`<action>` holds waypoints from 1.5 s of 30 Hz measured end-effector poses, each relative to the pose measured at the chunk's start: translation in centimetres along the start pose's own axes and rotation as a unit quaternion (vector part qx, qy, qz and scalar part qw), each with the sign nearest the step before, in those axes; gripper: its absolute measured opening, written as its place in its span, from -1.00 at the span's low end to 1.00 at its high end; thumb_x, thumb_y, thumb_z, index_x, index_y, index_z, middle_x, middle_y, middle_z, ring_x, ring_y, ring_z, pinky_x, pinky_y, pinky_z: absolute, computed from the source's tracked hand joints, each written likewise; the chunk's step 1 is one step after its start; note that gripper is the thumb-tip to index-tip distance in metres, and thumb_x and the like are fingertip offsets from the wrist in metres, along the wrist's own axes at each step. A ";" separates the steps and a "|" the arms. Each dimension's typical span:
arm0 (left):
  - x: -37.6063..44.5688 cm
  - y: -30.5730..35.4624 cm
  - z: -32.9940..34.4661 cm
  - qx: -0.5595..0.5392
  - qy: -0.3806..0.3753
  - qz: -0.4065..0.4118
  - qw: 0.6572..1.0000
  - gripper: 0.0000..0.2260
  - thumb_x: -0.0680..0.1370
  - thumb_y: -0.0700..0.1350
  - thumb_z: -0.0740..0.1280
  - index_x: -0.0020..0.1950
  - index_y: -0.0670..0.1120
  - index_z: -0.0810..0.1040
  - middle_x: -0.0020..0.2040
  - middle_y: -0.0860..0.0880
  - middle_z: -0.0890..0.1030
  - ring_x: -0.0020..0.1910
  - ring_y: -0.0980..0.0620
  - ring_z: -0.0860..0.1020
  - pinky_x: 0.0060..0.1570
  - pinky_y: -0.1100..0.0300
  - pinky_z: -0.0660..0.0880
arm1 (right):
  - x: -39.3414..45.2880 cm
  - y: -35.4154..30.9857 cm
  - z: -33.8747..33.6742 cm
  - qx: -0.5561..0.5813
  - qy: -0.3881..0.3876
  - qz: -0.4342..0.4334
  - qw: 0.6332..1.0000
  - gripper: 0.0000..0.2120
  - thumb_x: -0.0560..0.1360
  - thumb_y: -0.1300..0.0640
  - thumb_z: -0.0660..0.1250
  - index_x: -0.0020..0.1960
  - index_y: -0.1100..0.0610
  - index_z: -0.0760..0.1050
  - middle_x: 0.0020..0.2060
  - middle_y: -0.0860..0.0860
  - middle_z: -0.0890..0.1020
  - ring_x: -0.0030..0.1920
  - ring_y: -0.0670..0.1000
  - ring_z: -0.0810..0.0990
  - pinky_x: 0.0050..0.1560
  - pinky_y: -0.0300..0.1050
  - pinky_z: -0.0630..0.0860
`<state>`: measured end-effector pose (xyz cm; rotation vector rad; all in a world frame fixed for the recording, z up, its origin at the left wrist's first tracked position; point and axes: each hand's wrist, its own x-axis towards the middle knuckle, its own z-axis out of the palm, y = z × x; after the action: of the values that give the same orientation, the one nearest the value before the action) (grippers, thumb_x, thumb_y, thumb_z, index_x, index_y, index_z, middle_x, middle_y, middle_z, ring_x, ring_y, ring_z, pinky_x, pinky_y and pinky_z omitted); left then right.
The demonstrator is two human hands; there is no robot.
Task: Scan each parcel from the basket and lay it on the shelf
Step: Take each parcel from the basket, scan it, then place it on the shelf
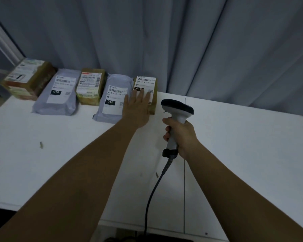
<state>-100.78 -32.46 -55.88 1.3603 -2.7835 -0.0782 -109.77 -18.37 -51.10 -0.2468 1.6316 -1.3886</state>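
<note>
Parcels numbered five in the row we saw along the back of the white shelf (51,154), all set close before the grey curtain (182,41). Counting leftward from the scanner (176,119), we found a small brown box (146,84) nearest it, then a grey mailer bag (112,100), a second brown box (90,86), another grey mailer (59,95), and farthest off a larger brown carton (28,77) at the row's left end. Three were boxes and two were bags; each carried a white label facing up.

Our left hand (136,110) lay flat with straight, spread fingers on the box nearest the scanner, its palm partly over the neighbouring bag's edge. Our right hand (182,135) gripped the scanner's handle, fingers wrapped round it, holding the device upright just right of that box and above the shelf. A dark coiled cable (152,194) hung from the handle toward us.

Two small scraps (41,144) lay on the shelf, one well left of the scanner, one beside its cable. No basket appeared in our view.
</note>
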 end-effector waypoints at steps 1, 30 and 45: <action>-0.7 -0.1 -0.2 -0.021 0.008 -0.002 1.000 -0.45 0.65 -0.02 0.07 0.57 -0.06 -0.10 0.58 -0.11 -0.08 0.55 -0.12 -0.12 0.48 -0.10 -0.15 | -0.3 -0.1 0.1 0.001 -0.003 -0.002 1.000 -0.92 0.47 0.25 0.41 -0.15 0.18 0.51 -0.42 0.05 0.49 -0.50 -0.04 0.43 -0.30 -0.12 0.49; -54.2 -13.7 -16.5 -0.381 0.097 -0.368 0.843 -0.68 0.62 -0.15 0.18 0.38 -0.08 0.41 0.33 -0.02 0.47 0.26 0.02 0.45 0.17 0.16 0.44 | -37.1 7.2 17.9 -0.217 -0.364 -0.159 0.892 -0.78 0.55 0.07 0.30 0.17 0.10 0.44 -0.21 0.07 0.59 -0.32 -0.02 0.53 -0.31 -0.20 0.48; -77.0 -17.2 -13.3 -0.394 0.290 -0.599 0.634 -0.61 0.62 -0.11 0.20 0.46 -0.08 0.30 0.37 -0.07 0.43 0.21 0.06 0.44 0.09 0.16 0.42 | -50.7 23.2 22.5 -0.278 -0.468 -0.025 0.838 -0.68 0.57 0.08 0.33 0.29 0.15 0.43 -0.16 0.06 0.60 -0.27 -0.06 0.55 -0.39 -0.32 0.51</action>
<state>-39.16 17.46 -44.91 2.0319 -0.7232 -0.6373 -56.71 8.54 -42.65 -1.1242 1.1124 -0.5754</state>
